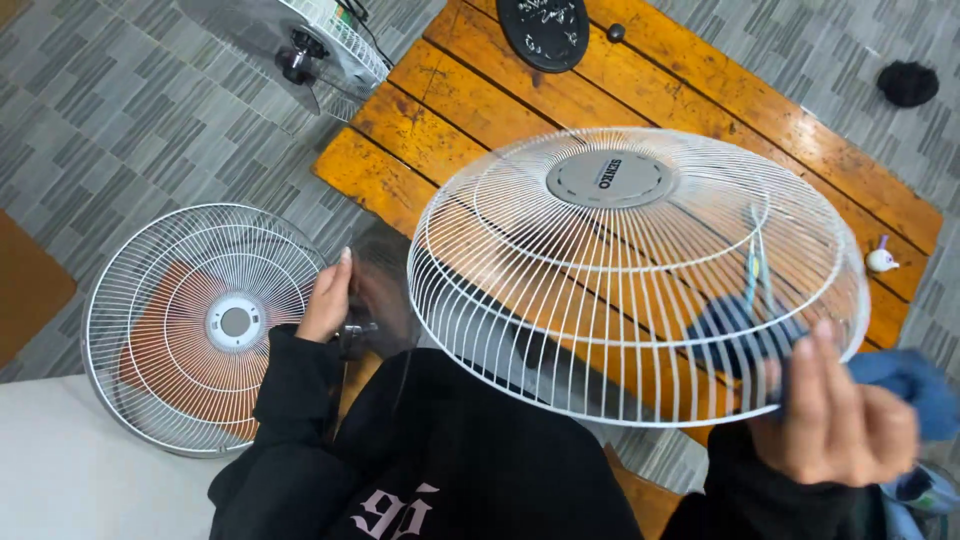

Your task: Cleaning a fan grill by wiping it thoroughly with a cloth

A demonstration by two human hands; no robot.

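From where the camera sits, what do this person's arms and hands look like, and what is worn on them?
Both arms are covered in long black sleeves of a loose sweatshirt, the left sleeve ending in a ribbed cuff at the wrist and the right sleeve reaching the wrist too. The left hand and right hand are bare: no gloves, rings or watch show. Pale lettering sits on the sweatshirt's front.

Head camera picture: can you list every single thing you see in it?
front fan grille: 1, white wire, grey hub, over the table, held at its right rim
rear fan grille: 1, white wire, left, leaning on the floor
wooden table: 1, orange-brown, centre
round base: 1, black, table's far end
blue cloth: 1, in the right hand
left hand: 1, on a clear fan blade
right hand: 1, gripping grille and cloth
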